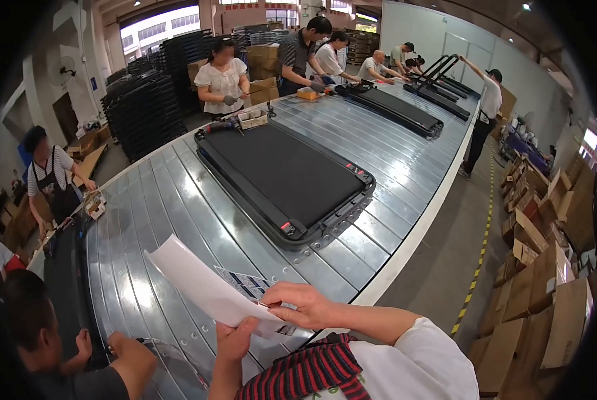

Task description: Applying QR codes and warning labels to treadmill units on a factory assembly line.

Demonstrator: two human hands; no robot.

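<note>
My left hand (236, 340) grips a white sheet of paper (195, 277) by its lower end, thumb on top. The sheet curls upward and stretches out over the metal table. At the sheet's right edge my right hand (300, 305) is closed, fingertips pinched together by a sheet of dark blue and white labels (244, 281). Part of that label sheet hides behind the white paper. What exactly sits between the right fingertips is too small to make out. Beyond the papers, a black treadmill deck (282, 180) lies flat on the slatted metal table.
More treadmill frames (398, 107) lie farther along the metal table (158, 220). A small parts box (253, 119) and a power drill (232, 123) rest at the near deck's far end. Several co-workers stand around; one (38, 333) leans in close at left. Cardboard boxes (532, 293) line the right.
</note>
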